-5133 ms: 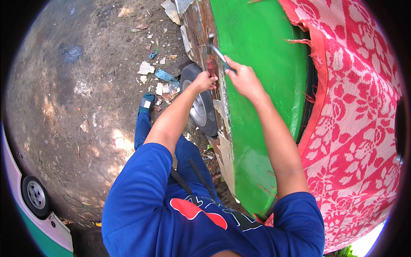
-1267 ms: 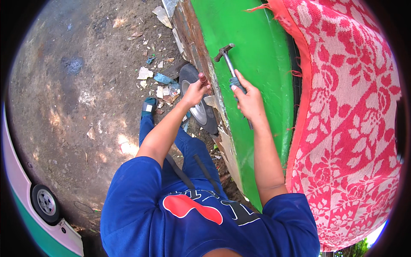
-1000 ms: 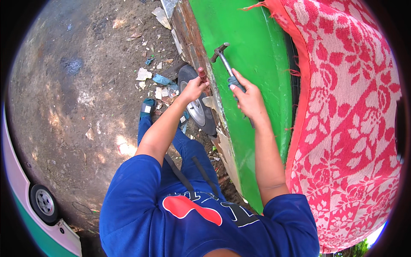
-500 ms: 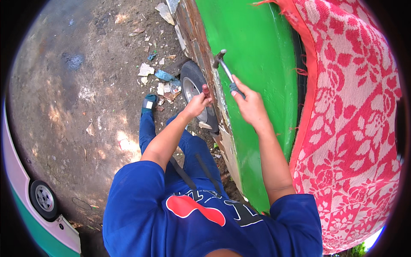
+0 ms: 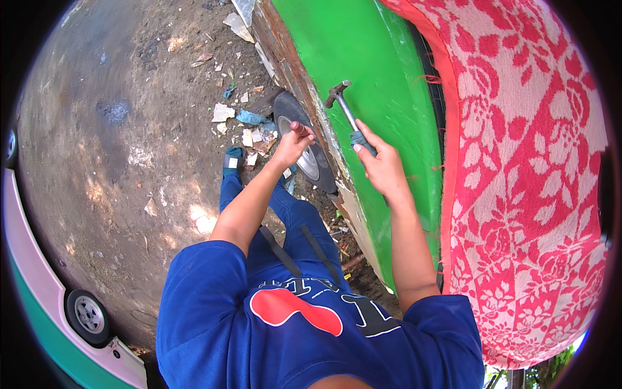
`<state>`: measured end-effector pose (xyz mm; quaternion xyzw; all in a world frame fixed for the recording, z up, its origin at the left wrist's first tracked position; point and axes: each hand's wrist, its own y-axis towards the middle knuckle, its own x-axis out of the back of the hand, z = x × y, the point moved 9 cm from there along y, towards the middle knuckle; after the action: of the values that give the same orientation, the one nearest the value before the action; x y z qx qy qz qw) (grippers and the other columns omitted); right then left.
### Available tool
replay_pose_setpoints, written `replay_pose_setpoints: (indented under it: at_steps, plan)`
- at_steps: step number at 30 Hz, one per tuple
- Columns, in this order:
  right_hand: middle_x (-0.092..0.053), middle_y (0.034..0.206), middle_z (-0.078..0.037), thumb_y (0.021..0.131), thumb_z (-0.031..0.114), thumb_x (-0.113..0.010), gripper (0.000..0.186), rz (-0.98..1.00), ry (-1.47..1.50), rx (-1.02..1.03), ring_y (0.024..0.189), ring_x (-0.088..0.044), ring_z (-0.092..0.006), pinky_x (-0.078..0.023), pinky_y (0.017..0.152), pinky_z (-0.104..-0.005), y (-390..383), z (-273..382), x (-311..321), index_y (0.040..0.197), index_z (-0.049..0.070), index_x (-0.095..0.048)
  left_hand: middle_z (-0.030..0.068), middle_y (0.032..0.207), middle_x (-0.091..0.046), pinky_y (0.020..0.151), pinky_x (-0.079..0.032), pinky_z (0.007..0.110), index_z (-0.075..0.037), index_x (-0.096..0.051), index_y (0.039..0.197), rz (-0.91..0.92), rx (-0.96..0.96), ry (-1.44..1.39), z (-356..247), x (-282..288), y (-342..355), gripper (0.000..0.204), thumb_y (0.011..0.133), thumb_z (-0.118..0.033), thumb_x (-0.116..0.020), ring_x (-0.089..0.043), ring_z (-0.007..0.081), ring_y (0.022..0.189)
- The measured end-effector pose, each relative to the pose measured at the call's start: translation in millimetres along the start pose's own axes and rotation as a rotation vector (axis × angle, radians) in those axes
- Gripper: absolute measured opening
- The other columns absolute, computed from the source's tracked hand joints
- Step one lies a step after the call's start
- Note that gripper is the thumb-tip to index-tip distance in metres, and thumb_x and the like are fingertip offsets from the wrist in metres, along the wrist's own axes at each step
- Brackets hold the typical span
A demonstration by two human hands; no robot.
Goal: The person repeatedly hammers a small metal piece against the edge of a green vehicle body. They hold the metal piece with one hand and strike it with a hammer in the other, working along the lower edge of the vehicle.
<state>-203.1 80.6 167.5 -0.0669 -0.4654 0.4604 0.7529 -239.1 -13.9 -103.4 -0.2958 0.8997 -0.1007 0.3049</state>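
Two tight grips: clasps a red handle [image 5: 299,128] in the left hand [image 5: 295,149], by the car wheel [image 5: 313,163], and holds a hammer [image 5: 348,111] firmly in the right hand [image 5: 383,165], with its head near the chipped edge of the green panel [image 5: 356,48]. Wears a blue shirt [image 5: 207,311] with big dark letters [image 5: 369,316] edged in white, beside a red shape [image 5: 295,311]. Shows a small white patch [image 5: 232,163] on one dark shoe [image 5: 234,152], too tiny to read.

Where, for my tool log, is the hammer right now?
In the head view, right of centre, the hammer is in the right hand, its head near the worn left edge of the green panel.
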Motion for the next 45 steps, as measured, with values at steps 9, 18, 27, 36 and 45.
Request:
replay_pose_setpoints:
  at_steps: [9,18,27,36,45]
  plan:
    - [-0.062,0.131,-0.018,0.093,0.013,-0.061,0.049,-0.115,0.135,-0.073,0.119,-0.060,-0.0203,-0.043,0.100,-0.0312,-63.5,-9.0,22.7,0.141,0.018,-0.053,0.0097,0.109,-0.066,0.091,-0.053,0.032,0.000,-0.059,0.101,0.080,-0.075,0.149,-53.0,4.7,-5.9,0.008,0.095,-0.004,-0.061,-0.064,0.0165,0.100]
    - [-0.066,0.111,-0.004,0.091,0.009,-0.066,0.053,-0.449,0.189,0.184,0.069,-0.047,-0.0074,-0.041,0.062,-0.0249,-155.7,-38.5,43.3,0.141,0.021,-0.054,0.0046,0.095,-0.069,0.083,-0.048,0.027,-0.003,-0.067,0.099,0.207,-0.079,0.495,-138.0,-6.9,-41.2,0.014,0.090,-0.013,-0.068,-0.060,0.0100,0.088]
    - [-0.061,0.117,-0.009,0.088,0.009,-0.067,0.054,-0.507,0.450,-0.130,0.099,-0.053,-0.0162,-0.040,0.085,-0.0293,-268.0,-99.1,35.3,0.140,0.017,-0.053,0.0115,0.107,-0.070,0.088,-0.049,0.030,-0.002,-0.063,0.101,0.437,-0.240,0.792,-185.1,-63.7,-106.7,0.014,0.088,-0.007,-0.066,-0.064,0.0167,0.096]
    - [-0.065,0.113,-0.010,0.087,0.011,-0.069,0.057,-0.631,0.706,-0.199,0.087,-0.059,-0.0131,-0.046,0.077,-0.0271,-355.8,-143.4,-23.5,0.141,0.014,-0.052,0.0108,0.113,-0.067,0.091,-0.048,0.029,-0.001,-0.062,0.101,0.413,-0.268,0.675,-165.5,-59.6,-159.1,0.012,0.089,-0.002,-0.065,-0.062,0.0155,0.104]
    - [-0.061,0.076,-0.002,0.085,0.014,-0.072,0.050,-0.708,1.073,-0.230,0.051,-0.051,-0.0073,-0.042,0.044,-0.0240,-425.0,-186.9,-77.6,0.131,0.003,-0.055,0.0136,0.115,-0.068,0.092,-0.048,0.032,-0.002,-0.064,0.102,0.405,-0.298,0.852,-171.7,-73.8,-208.8,0.013,0.089,-0.006,-0.066,-0.064,0.0203,0.105]
